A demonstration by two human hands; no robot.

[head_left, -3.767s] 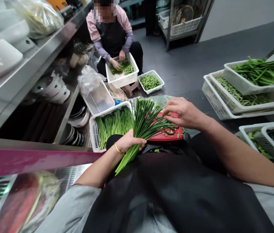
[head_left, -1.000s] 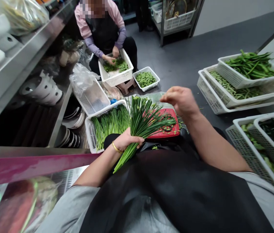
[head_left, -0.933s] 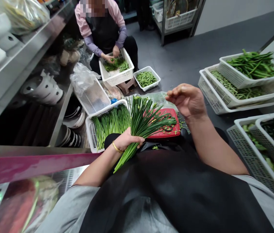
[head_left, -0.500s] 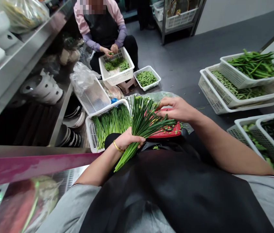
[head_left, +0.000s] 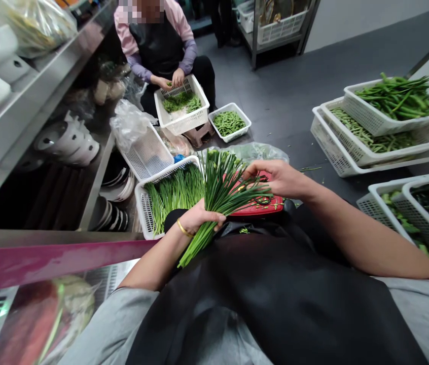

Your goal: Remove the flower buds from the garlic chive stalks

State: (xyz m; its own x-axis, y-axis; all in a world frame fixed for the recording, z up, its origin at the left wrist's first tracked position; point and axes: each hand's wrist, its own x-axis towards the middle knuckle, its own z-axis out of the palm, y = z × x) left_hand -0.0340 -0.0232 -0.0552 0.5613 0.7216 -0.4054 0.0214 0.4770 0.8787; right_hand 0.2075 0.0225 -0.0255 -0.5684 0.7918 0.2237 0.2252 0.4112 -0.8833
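Note:
A loose bunch of green chives is gripped near its lower stalks by my left hand, whose wrist wears a gold bangle. The tips fan up and to the right, some with small buds. Beside those tips my right hand has its fingers curled together; what they pinch, if anything, is hidden. Under the bunch, a red tray or board carries green scraps and a dark looped handle. Left of my knee stands a white basket full of more chives.
Ahead, a seated co-worker handles greens over a white basket. A small basket of cut beans rests on the floor. Stacked vegetable baskets stand right. A metal shelf with dishes runs along the left.
My right hand has moved slightly down, and its fingers are more curled in beside the chive tips. The left hand keeps the bunch in nearly the same place. The co-worker's hands shift slightly.

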